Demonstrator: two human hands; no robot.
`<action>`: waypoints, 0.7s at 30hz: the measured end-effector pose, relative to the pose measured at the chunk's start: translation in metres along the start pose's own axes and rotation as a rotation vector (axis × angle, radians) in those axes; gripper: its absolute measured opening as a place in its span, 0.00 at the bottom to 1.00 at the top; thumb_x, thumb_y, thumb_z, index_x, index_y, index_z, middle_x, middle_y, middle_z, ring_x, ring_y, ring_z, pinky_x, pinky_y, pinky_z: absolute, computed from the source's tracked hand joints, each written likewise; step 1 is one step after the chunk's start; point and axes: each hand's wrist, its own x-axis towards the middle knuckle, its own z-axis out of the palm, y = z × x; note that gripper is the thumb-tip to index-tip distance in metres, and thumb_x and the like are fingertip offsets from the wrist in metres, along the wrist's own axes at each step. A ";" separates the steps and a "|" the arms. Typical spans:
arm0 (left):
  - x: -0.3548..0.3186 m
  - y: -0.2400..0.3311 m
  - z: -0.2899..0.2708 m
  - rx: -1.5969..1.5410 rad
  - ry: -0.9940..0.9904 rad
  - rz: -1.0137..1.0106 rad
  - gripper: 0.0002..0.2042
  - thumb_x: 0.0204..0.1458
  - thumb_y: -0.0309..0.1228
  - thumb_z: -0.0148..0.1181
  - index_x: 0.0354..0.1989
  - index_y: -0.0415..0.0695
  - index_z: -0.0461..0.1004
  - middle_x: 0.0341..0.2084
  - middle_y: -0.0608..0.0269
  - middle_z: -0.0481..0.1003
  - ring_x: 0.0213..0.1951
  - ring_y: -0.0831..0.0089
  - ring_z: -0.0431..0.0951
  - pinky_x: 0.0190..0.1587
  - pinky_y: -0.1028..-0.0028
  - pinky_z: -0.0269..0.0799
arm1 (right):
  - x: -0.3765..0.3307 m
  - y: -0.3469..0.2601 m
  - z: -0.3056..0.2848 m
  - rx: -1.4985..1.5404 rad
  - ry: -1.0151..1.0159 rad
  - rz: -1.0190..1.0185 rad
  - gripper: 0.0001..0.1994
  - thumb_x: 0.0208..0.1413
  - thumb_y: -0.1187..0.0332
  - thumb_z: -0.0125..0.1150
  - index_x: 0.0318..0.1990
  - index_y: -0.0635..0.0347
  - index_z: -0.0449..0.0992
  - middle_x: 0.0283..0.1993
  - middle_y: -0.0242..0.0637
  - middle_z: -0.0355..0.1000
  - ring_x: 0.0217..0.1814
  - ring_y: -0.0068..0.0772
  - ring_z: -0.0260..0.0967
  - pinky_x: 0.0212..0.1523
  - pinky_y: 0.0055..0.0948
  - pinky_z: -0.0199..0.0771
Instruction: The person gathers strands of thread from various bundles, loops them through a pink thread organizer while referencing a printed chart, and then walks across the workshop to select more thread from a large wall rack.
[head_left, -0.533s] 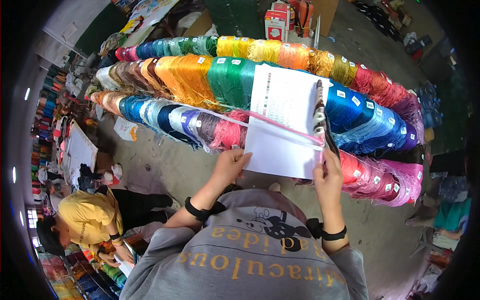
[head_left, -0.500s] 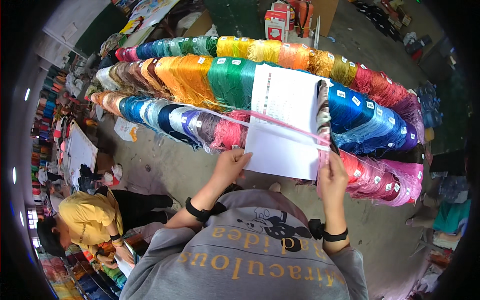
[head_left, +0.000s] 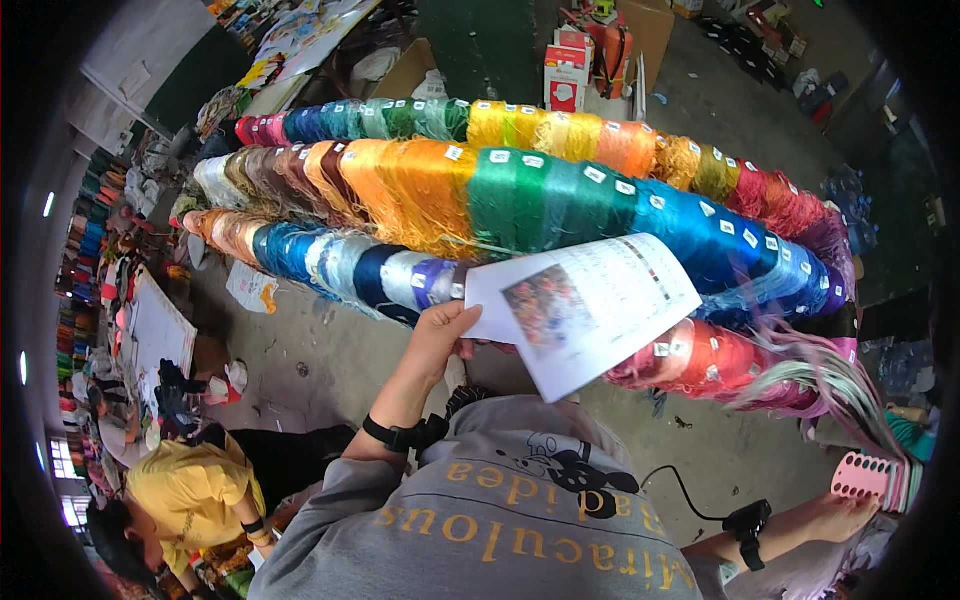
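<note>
my left hand (head_left: 445,328) pinches the printed sheet (head_left: 622,308) by its left end, over the near row of hanging skeins (head_left: 400,276). my right hand (head_left: 848,515), well out to the right, grasps a pink card (head_left: 860,476) with holes; loose pale and pink strands (head_left: 845,378) run from it toward the skeins' right end.

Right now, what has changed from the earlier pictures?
The right hand has swung out to the right, away from the printed sheet, holding the pink holed card and its thread strands. The sheet has turned clockwise, now showing a colour picture. Unchanged: the left hand grips the sheet; the thread hanks hang in rows.
</note>
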 end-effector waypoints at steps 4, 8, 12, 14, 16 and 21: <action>0.013 0.014 -0.068 -0.147 -0.053 -0.004 0.11 0.56 0.35 0.55 0.32 0.39 0.76 0.22 0.65 0.76 0.14 0.84 0.68 0.17 0.85 0.62 | -0.097 -0.056 0.059 -0.454 -0.010 -0.123 0.13 0.56 0.72 0.54 0.47 0.68 0.73 0.48 0.42 0.72 0.45 0.31 0.71 0.40 0.27 0.74; 0.026 0.035 -0.129 -0.145 -0.055 -0.040 0.11 0.56 0.36 0.55 0.30 0.41 0.75 0.21 0.66 0.76 0.14 0.84 0.68 0.17 0.85 0.61 | -0.192 -0.100 0.125 -0.635 -0.126 -0.049 0.14 0.58 0.65 0.51 0.48 0.59 0.77 0.52 0.31 0.72 0.44 0.22 0.70 0.33 0.16 0.63; 0.036 0.044 -0.186 -0.070 -0.076 -0.024 0.11 0.57 0.35 0.54 0.30 0.41 0.75 0.20 0.67 0.76 0.14 0.85 0.68 0.18 0.85 0.63 | -0.262 -0.117 0.166 -0.431 -0.275 0.045 0.14 0.57 0.68 0.53 0.48 0.64 0.76 0.51 0.33 0.72 0.47 0.24 0.68 0.49 0.23 0.67; 0.036 0.049 -0.211 -0.016 -0.076 -0.001 0.11 0.57 0.35 0.54 0.30 0.41 0.75 0.20 0.67 0.75 0.15 0.85 0.68 0.18 0.85 0.62 | -0.295 -0.121 0.175 -0.345 -0.359 0.100 0.15 0.57 0.69 0.54 0.49 0.65 0.74 0.50 0.35 0.71 0.48 0.24 0.68 0.50 0.23 0.67; 0.042 0.051 -0.235 0.071 -0.079 0.020 0.10 0.58 0.34 0.53 0.30 0.41 0.75 0.20 0.67 0.74 0.16 0.85 0.69 0.18 0.85 0.62 | -0.330 -0.131 0.191 -0.307 -0.387 0.182 0.15 0.57 0.70 0.55 0.49 0.67 0.74 0.50 0.36 0.72 0.48 0.23 0.68 0.51 0.22 0.67; 0.047 0.053 -0.284 0.113 -0.063 0.003 0.11 0.58 0.34 0.52 0.30 0.39 0.74 0.19 0.67 0.74 0.15 0.84 0.69 0.18 0.85 0.63 | -0.408 -0.148 0.221 -0.265 -0.552 0.278 0.14 0.58 0.72 0.55 0.49 0.69 0.74 0.45 0.35 0.72 0.43 0.19 0.69 0.45 0.19 0.68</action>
